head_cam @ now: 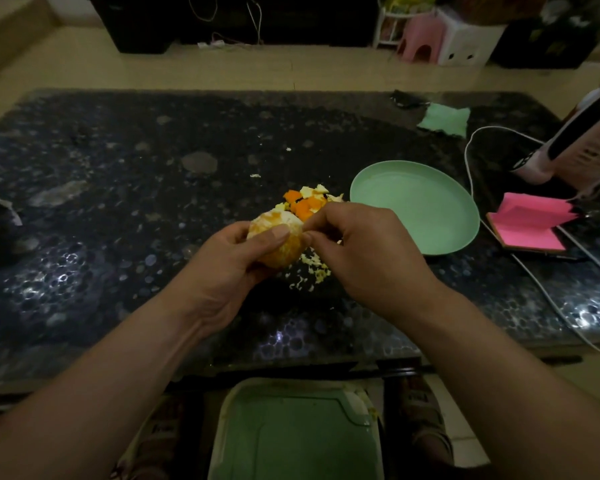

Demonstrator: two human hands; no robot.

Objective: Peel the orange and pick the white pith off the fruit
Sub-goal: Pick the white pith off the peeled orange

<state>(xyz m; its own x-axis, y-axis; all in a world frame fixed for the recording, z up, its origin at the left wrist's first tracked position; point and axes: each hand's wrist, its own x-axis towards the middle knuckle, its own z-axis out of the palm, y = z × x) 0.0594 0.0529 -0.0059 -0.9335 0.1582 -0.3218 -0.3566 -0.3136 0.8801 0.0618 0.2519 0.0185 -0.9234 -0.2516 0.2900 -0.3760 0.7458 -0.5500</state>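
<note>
A peeled orange [274, 225], pale with white pith on top, is held above the dark table. My left hand [238, 252] grips it from the left and below, thumb lying across its front. My right hand [355, 249] is at the fruit's right side, thumb and forefinger pinching at the pith on its top edge. A heap of orange peel pieces [305, 202] lies on the table just behind the fruit. Small white pith scraps [310, 271] are scattered beneath my hands.
A light green plate [426, 209] sits to the right of the peel. Further right lie a pink sticky-note pad [530, 221], white cables [471, 168] and a green cloth [445, 119]. A green stool [291, 431] stands below the table's near edge.
</note>
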